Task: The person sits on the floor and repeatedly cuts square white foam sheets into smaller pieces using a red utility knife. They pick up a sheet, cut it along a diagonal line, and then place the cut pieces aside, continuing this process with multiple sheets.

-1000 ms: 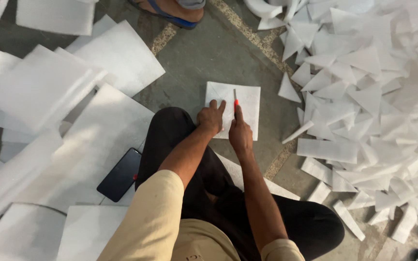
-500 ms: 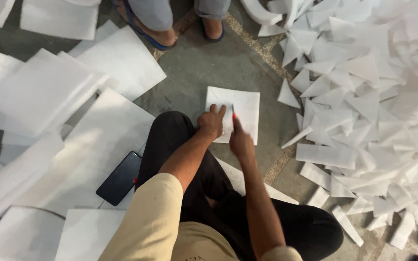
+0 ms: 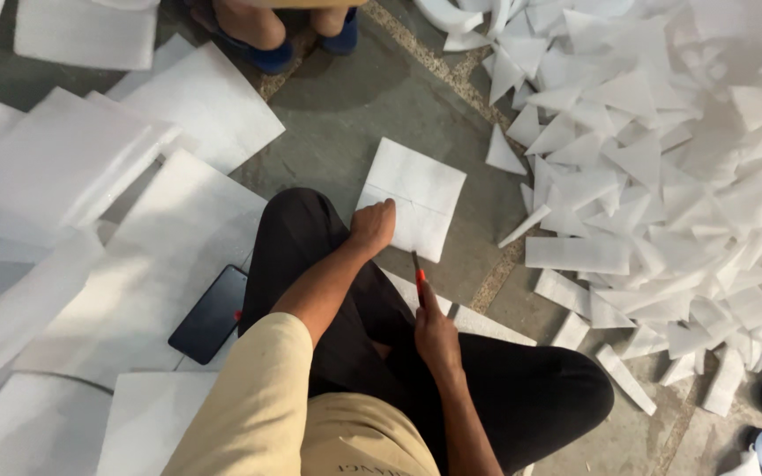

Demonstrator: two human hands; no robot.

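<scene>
A white square foam sheet (image 3: pixel 416 194) lies on the grey stone floor in front of my crossed legs, with a thin line running across its middle. My left hand (image 3: pixel 372 226) rests on its near left corner, fingers curled and pressing down. My right hand (image 3: pixel 434 328) is drawn back over my knee and grips a thin red-handled cutter (image 3: pixel 418 275), whose dark blade points up toward the sheet's near edge without touching it.
A black phone (image 3: pixel 211 314) lies on foam sheets (image 3: pixel 160 256) left of my leg. Large foam sheets cover the left floor. A heap of cut foam triangles and strips (image 3: pixel 663 167) fills the right. Another person's feet in blue sandals (image 3: pixel 284 40) are at the top.
My right hand has pulled the cutter back from the sheet's middle toward my knee. My left hand has slid to the sheet's near left corner. The other person's feet came closer into view.
</scene>
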